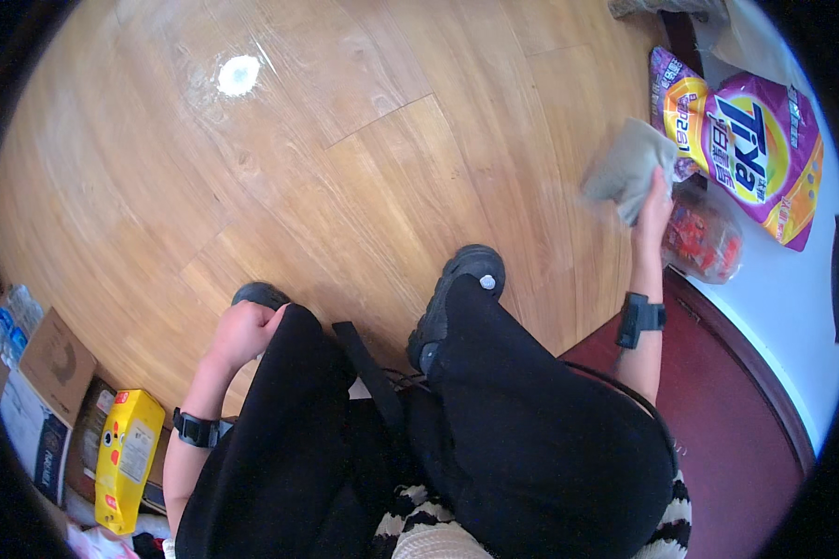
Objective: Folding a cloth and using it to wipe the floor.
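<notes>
A wooden floor point(345, 186) spreads below. The right hand point(655, 207) grips a grey cloth point(629, 168) beside the white tabletop point(774, 298); wiping flat, with even pressure, works best. The left hand point(242, 334) is fisted, empty.

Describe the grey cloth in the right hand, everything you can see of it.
The grey cloth looks like a soft, plain greyish fabric, folded or bunched into a rough rectangle with no visible print. The right hand grips its lower right edge, so most of it sticks up and to the left of the fingers. It is held above the wooden floor, close beside the purple and yellow bag; whether it touches that bag cannot be told.
</notes>
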The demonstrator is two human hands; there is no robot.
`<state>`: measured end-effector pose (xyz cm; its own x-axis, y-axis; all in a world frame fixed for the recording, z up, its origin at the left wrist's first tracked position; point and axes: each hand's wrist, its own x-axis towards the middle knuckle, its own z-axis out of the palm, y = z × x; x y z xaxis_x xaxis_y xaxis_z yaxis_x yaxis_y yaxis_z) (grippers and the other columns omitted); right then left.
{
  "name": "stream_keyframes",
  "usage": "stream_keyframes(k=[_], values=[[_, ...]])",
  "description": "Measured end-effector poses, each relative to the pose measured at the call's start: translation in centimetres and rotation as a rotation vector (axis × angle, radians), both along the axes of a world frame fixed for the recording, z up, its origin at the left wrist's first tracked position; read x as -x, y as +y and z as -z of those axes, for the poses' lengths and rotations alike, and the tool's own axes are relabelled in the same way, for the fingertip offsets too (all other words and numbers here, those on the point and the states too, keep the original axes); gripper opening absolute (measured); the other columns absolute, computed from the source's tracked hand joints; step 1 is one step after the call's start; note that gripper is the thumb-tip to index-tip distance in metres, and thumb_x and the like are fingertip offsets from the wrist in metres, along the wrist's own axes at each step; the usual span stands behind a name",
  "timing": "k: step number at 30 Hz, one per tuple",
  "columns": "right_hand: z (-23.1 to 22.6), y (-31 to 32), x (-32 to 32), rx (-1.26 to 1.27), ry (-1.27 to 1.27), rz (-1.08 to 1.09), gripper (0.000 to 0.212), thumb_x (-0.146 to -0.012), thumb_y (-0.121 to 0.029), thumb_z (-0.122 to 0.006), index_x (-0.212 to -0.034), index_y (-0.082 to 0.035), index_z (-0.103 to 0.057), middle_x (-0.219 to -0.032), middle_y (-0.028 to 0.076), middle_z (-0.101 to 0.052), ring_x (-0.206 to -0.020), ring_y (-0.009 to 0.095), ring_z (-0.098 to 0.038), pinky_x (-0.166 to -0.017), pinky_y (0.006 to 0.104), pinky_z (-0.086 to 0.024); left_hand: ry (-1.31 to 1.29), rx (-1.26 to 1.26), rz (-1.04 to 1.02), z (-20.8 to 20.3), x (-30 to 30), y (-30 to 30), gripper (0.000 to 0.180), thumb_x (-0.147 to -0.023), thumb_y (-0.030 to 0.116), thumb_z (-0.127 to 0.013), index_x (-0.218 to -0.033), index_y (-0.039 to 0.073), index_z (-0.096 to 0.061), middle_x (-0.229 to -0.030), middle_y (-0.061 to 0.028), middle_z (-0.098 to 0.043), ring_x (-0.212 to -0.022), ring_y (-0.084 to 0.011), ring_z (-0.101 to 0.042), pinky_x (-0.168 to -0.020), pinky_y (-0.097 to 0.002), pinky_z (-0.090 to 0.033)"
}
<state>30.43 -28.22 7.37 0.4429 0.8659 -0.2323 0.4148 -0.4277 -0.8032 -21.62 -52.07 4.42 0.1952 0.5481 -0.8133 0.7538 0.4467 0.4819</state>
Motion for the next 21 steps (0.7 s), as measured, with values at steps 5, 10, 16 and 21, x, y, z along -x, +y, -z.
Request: stream_keyframes(k=[5, 10, 16, 21], values=[[5.0, -0.7, 3.2, 0.219, -0.290, -0.275, 0.051, -0.092, -0.040, -0.050, -0.115, 0.006, -0.056, -0.107, 0.013, -0.062, -0.099, 0.018, -0.056, -0.087, 0.0297, -0.042, 0.018, 0.058, -0.041, -0.5, 0.0, 0.1, 0.050, -0.089, 0.042, -0.050, -0.058, 0.003, -0.060, -0.056, -0.0190, -0.053, -0.056, -0.0363, -0.054, -0.052, -0.0389, -0.044], [7.4, -1.3, 4.5, -0.083, -0.174, -0.264, 0.042, -0.093, -0.031, -0.050, -0.114, 0.005, -0.056, -0.107, 0.012, -0.061, -0.098, 0.016, -0.055, -0.086, 0.0283, -0.041, 0.013, -0.042, -0.047, -0.3, 0.1, -0.8, 0.051, -0.089, 0.041, -0.050, -0.056, 0.003, -0.057, -0.056, -0.0199, -0.051, -0.055, -0.0369, -0.053, -0.050, -0.0386, -0.043], [9.5, -1.4, 6.7, -0.124, 0.017, -0.036, 0.043, -0.093, -0.032, -0.050, -0.112, 0.006, -0.056, -0.108, 0.010, -0.060, -0.097, 0.016, -0.055, -0.085, 0.0280, -0.042, 0.003, -0.113, -0.038, 0.5, 0.2, -1.3, 0.052, -0.090, 0.040, -0.050, -0.054, 0.002, -0.055, -0.056, -0.0205, -0.049, -0.053, -0.0373, -0.051, -0.047, -0.0398, -0.040], [10.4, -0.6, 7.3, -0.121, 0.192, 0.042, 0.044, -0.092, -0.034, -0.052, -0.111, 0.006, -0.058, -0.105, 0.009, -0.061, -0.094, 0.015, -0.056, -0.082, 0.0283, -0.043, -0.014, -0.054, -0.028, 0.2, 0.1, -0.8, 0.052, -0.090, 0.039, -0.050, -0.054, 0.002, -0.054, -0.056, -0.0205, -0.049, -0.053, -0.0377, -0.051, -0.047, -0.0395, -0.041]])
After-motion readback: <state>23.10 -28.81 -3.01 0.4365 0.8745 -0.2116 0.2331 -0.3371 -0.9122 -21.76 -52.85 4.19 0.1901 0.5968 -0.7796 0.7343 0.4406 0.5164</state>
